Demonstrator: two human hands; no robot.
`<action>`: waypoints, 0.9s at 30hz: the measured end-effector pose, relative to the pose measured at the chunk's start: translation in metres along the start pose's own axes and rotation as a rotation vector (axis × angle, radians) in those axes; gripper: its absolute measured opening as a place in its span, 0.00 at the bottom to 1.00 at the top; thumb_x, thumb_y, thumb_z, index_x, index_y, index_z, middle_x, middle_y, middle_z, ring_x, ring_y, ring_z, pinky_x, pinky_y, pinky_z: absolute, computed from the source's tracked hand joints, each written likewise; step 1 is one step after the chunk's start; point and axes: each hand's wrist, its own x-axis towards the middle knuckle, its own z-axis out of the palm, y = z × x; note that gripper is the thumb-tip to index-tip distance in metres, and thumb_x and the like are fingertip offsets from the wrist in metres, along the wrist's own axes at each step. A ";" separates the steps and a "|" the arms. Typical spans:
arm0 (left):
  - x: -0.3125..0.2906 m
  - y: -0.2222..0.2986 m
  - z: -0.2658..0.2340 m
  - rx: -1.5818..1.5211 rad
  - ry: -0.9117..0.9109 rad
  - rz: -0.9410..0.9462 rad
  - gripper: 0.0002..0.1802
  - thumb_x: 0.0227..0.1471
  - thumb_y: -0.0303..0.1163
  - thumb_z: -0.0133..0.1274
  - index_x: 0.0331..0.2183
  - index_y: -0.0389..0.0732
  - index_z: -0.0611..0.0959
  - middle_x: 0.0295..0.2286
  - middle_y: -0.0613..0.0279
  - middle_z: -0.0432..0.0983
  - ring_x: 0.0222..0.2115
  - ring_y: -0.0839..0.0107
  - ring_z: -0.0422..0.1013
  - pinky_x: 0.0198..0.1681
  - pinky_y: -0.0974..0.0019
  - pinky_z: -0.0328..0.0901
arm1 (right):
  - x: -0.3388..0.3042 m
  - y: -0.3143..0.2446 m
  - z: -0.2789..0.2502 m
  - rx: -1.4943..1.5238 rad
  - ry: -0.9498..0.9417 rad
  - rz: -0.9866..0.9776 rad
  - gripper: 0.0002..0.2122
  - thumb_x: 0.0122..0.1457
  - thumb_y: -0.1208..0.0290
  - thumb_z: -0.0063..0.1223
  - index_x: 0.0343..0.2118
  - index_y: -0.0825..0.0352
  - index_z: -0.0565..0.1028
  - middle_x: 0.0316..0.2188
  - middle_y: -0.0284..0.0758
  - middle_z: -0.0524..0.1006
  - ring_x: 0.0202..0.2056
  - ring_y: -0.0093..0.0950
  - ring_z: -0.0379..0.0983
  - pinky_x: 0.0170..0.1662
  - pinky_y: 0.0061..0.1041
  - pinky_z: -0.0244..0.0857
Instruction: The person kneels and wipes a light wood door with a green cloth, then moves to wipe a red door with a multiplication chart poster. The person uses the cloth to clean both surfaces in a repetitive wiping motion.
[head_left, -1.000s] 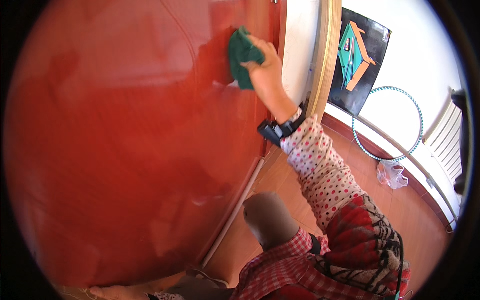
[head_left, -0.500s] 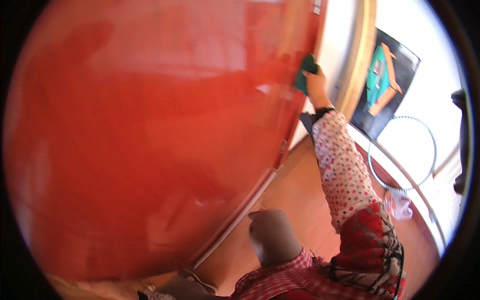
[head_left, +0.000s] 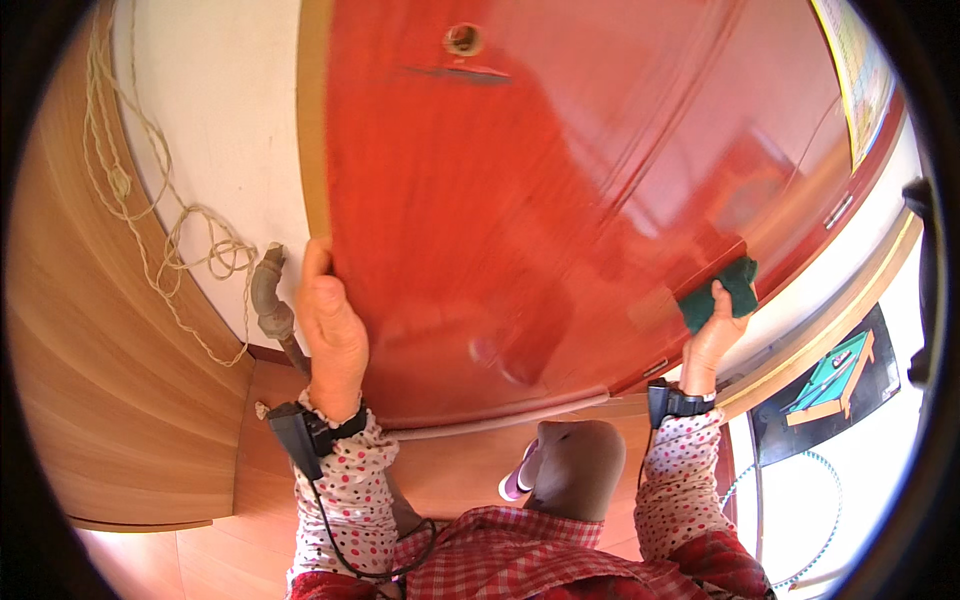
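A glossy red door (head_left: 450,240) fills the middle of the head view, with a round hole and a dark scratch near its top. My left hand (head_left: 335,330) is at the door's left edge, its fingers curled round that edge; some fingertips are hidden. On the lower right of the door, my right hand (head_left: 708,345) presses a folded dark green cloth (head_left: 728,293) to the red surface. Both wrists carry black strapped devices.
Left of the door, a looped cord (head_left: 170,230) hangs by a grey pipe (head_left: 268,295) and a wooden panel (head_left: 120,330). At right, a pool table picture (head_left: 830,385) is on the white wall above a hoop (head_left: 838,500). A pale strip (head_left: 500,418) runs under the door.
My view has swung left and back, so the left wall and cord now show. My left hand has come into view at the door edge. My right hand still holds the cloth, lower in view.
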 end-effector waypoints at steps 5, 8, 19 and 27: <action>0.023 0.027 0.028 -0.172 0.018 -0.054 0.45 0.68 0.67 0.31 0.49 0.29 0.77 0.43 0.58 0.75 0.46 0.69 0.69 0.53 0.65 0.62 | -0.032 -0.081 0.082 -0.114 -0.138 -0.198 0.25 0.54 0.82 0.63 0.57 0.68 0.73 0.46 0.30 0.76 0.47 0.24 0.72 0.55 0.25 0.64; 0.011 0.026 0.028 -0.398 -0.022 -0.295 0.48 0.68 0.67 0.23 0.52 0.29 0.76 0.47 0.56 0.75 0.50 0.67 0.69 0.58 0.64 0.60 | -0.061 -0.120 0.116 -0.284 -0.222 -0.406 0.26 0.51 0.83 0.65 0.56 0.68 0.74 0.43 0.32 0.74 0.46 0.27 0.72 0.54 0.27 0.65; -0.041 -0.045 -0.004 -0.940 -0.021 -0.383 0.32 0.73 0.56 0.31 0.60 0.43 0.73 0.51 0.66 0.75 0.51 0.73 0.70 0.57 0.65 0.64 | -0.220 -0.138 0.196 -0.390 -0.777 -0.989 0.25 0.41 0.71 0.66 0.48 0.57 0.83 0.29 0.37 0.67 0.29 0.36 0.69 0.30 0.33 0.67; -0.054 -0.066 -0.009 -0.802 0.033 -0.489 0.38 0.69 0.62 0.33 0.60 0.39 0.72 0.55 0.62 0.71 0.55 0.69 0.67 0.61 0.63 0.60 | -0.203 -0.130 0.181 -0.249 -0.758 -0.987 0.22 0.42 0.68 0.67 0.46 0.57 0.83 0.29 0.36 0.69 0.30 0.36 0.70 0.30 0.34 0.66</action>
